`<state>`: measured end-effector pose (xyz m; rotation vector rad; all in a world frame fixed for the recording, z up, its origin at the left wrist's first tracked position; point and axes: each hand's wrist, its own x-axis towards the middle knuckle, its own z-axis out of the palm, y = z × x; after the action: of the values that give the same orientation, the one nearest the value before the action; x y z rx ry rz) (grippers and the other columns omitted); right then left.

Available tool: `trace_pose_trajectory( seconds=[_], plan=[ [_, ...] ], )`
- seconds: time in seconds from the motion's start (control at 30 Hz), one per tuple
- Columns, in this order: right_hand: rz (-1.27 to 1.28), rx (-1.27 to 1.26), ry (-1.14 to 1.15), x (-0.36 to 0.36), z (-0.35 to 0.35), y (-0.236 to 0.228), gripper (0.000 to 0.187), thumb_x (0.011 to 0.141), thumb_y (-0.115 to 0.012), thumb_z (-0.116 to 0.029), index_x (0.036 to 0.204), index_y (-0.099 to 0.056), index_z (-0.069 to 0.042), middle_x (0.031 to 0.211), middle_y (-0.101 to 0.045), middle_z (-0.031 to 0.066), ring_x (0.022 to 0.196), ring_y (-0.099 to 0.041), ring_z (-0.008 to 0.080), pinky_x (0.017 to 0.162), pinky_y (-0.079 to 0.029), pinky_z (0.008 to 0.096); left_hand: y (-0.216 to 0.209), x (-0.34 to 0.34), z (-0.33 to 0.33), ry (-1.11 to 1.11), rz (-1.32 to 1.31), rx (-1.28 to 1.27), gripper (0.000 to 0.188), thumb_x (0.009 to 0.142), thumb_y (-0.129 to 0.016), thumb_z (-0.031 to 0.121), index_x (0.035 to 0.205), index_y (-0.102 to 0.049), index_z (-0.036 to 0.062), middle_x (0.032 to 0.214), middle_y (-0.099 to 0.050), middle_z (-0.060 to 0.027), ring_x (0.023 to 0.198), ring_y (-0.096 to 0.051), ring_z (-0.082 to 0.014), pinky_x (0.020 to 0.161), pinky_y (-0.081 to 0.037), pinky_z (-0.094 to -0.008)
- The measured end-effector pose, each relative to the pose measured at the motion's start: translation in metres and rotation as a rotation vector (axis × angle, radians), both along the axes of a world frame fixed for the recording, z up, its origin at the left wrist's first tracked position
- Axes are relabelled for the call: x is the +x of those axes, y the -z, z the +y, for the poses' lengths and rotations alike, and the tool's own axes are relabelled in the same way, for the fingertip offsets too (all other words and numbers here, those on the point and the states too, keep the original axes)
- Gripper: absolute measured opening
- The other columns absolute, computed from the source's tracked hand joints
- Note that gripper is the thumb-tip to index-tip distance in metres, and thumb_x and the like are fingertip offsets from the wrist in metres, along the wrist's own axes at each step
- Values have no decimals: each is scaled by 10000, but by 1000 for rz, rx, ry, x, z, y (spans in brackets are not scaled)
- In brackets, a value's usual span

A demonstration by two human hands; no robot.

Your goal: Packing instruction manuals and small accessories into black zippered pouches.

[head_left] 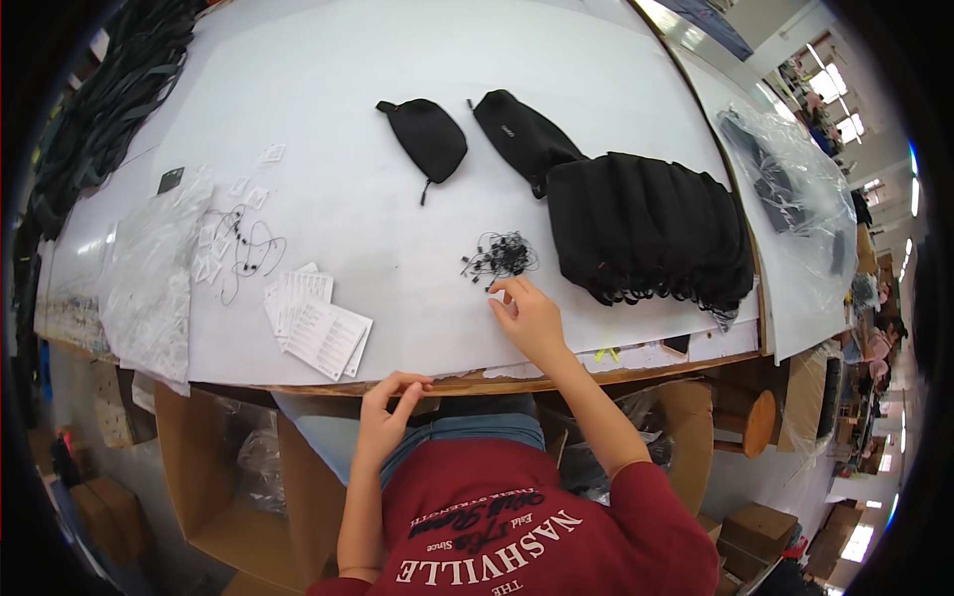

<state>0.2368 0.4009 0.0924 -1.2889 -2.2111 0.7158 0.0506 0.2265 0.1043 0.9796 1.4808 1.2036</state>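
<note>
My right hand (pixel 532 318) is over the white table, just in front of a small tangled pile of black tag strings (pixel 502 256). Its thumb and index finger come together in a pinch at the pile's near side, where a dark string end shows at the fingertips. At the table's front edge rests my left hand (pixel 386 412), fingers loosely bent, thumb apart, holding nothing I can see. Beyond the strings lie two black zippered pouches, one short (pixel 429 139) and one long (pixel 522 134). A row of stacked black pouches (pixel 646 223) sits to the right of the strings.
Printed white cards (pixel 323 333) lie fanned out left of centre. Farther left are a clear plastic bag (pixel 154 278), small tags and more black strings (pixel 243 248). Black straps (pixel 114 94) heap at the far left. Plastic-wrapped goods (pixel 795 189) lie right; cardboard boxes (pixel 234 487) stand below the edge.
</note>
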Motion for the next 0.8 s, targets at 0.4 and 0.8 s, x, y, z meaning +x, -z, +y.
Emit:
trace_pose_trajectory(
  seconds=[0.4,0.8],
  plan=[
    [-249,115,-273,-44,60,9,119,793,-664,-138,809,-570,-66,821,-538,70,747,-575,258,640,-461,357,34,-99,-1,-472,1028,-113,599,794,-691,266,1281,-443,20,1295,-421,-131,1221,-343,-328,1022,-273,-454],
    [262,332,66,-23,68,-119,113,833,-660,-121,806,-585,-39,749,-558,42,564,-479,150,531,-397,275,0,-112,4,-218,896,-298,283,805,-646,119,998,-471,7,1018,-542,-129,993,-472,-290,836,-385,-373]
  ],
)
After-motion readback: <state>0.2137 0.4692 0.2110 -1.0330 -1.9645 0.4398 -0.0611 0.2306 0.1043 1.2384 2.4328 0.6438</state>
